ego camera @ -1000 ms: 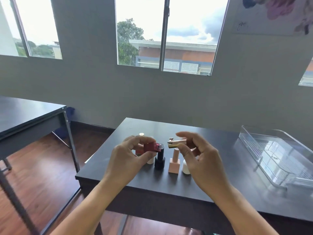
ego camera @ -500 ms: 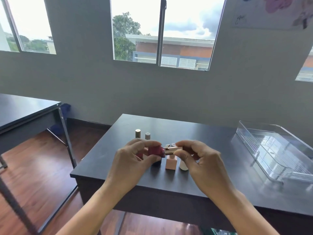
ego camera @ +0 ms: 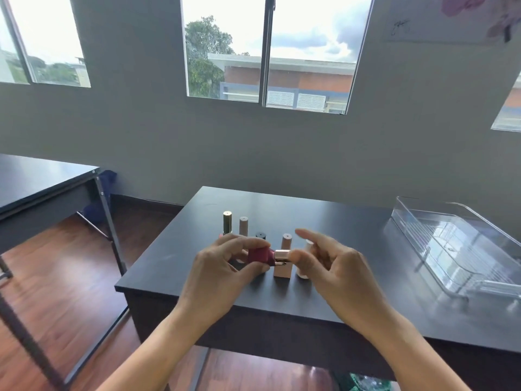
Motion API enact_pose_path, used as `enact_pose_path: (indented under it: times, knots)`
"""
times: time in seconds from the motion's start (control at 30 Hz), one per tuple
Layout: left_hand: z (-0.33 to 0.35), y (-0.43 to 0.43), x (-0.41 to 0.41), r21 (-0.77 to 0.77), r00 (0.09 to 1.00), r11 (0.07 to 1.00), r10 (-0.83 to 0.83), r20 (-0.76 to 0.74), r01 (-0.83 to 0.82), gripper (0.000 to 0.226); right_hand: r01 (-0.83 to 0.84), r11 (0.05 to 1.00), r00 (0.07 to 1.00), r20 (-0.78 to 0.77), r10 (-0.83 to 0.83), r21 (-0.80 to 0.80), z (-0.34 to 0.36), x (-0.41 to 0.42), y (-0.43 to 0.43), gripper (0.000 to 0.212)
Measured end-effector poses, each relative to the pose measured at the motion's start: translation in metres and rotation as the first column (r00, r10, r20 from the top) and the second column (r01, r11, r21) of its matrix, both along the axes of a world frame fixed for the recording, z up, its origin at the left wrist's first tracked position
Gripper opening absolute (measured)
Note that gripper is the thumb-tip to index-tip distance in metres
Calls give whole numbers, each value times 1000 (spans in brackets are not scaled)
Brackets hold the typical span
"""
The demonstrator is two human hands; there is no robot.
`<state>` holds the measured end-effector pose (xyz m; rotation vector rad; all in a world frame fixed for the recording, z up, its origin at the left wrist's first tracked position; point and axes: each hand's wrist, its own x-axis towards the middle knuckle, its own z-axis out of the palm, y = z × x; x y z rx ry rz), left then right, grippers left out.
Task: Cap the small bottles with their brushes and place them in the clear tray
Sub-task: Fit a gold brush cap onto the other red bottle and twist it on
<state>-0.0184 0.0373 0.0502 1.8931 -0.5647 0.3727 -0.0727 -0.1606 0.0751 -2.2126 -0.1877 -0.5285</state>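
Head view: dark table [ego camera: 352,235], grey wall, windows behind. Your left hand [ego camera: 222,266] pinches red bottle [ego camera: 260,255] held sideways above near table edge, long axis left-right, neck toward right. Your right hand [ego camera: 335,266] grips gold cap [ego camera: 282,254] at neck, index lifted. Clear tray [ego camera: 451,244] well right, nearer right hand.

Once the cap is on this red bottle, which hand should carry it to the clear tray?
Right, probably. The clear tray sits on the right hand's side, so it avoids crossing over. But the left hand grips the red bottle, so a handover is needed.
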Motion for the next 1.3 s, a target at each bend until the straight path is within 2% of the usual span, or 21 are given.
enact_pose_path:
  times: [0.07, 0.23, 0.37, 0.43, 0.5, 0.6, 0.67, 0.83, 0.87, 0.97, 1.03, 1.13, 1.3]
  knots:
    - [-1, -1, 0, 1, 1000, 1000, 2, -5, -2, 36, -50, 998, 999, 11, 50, 38, -4, 0, -3, 40]
    - [1, -5, -4, 20, 1000, 1000, -11, 1, 11, 36, 0, 996, 1000, 23, -2, 90, -4, -5, -5, 13]
    - [1, -8, -8, 19, 999, 999, -36, 10, 35, 35, 94, 991, 995, 52, -90, -93, 1, -10, -8, 61]
    - [0, -9, -8, 27, 999, 999, -42, 11, 42, 35, 126, 983, 992, 26, -124, -135, 3, -11, -8, 73]
    - [0, -8, -7, 23, 999, 999, -38, 8, 37, 35, 138, 972, 990, -8, -142, -188, 6, -11, -9, 76]
    - [2, -6, -4, 24, 1000, 999, -29, 12, 29, 37, 51, 985, 995, -72, -63, -168, 7, -10, -10, 57]
    - [4, -4, -2, 12, 1000, 1000, -28, 7, 27, 37, -1, 993, 999, -53, -5, -120, 6, -10, -9, 46]
    - [5, -4, -2, 25, 999, 999, -40, 7, 40, 37, 18, 997, 1000, 9, -17, -77, 7, -9, -5, 17]
    - [5, -4, -2, 31, 999, 999, -43, 12, 43, 37, 35, 996, 999, 20, -34, -84, 9, -10, -5, 25]
    - [4, -4, -3, 34, 999, 998, -45, 12, 44, 37, 113, 973, 994, 29, -109, -200, 11, -9, -8, 66]
    - [4, -3, -2, 38, 999, 998, -41, 9, 41, 36, 121, 957, 992, -8, -127, -266, 11, -8, -10, 72]
    - [3, -2, -1, 43, 999, 998, -44, -6, 45, 37, 66, 962, 997, -13, -72, -264, 9, -8, -10, 67]
    - [3, -4, 0, 52, 999, 998, -44, 12, 43, 37, 52, 980, 996, 78, -37, -191, 6, -10, -8, 23]
